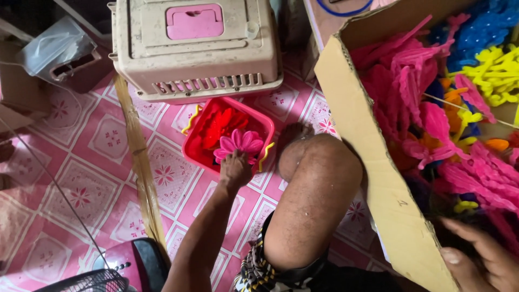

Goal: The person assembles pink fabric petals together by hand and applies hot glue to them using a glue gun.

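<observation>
My left hand (pixel 235 168) reaches out over a red plastic basket (pixel 193 152) on the floor and grips a pink plastic flower (pixel 239 144) at the basket's near rim. Red plastic flowers (pixel 220 125) fill the basket. My right hand (pixel 484 255) rests inside a large cardboard box (pixel 378 178) at the lower right, fingers spread among pink plastic flower parts (pixel 476 178). Whether it holds one is hidden. Yellow pieces (pixel 494 70) and blue pieces (pixel 481 30) lie deeper in the box. My bent knee (pixel 319 162) sits between basket and box.
A beige pet carrier (pixel 194 46) with a pink hatch stands behind the basket. A bundle of thin bamboo sticks (pixel 141 173) lies on the pink patterned floor mat (pixel 81 162). A fan (pixel 102 276) sits at the bottom left, a plastic bag (pixel 54 46) at the top left.
</observation>
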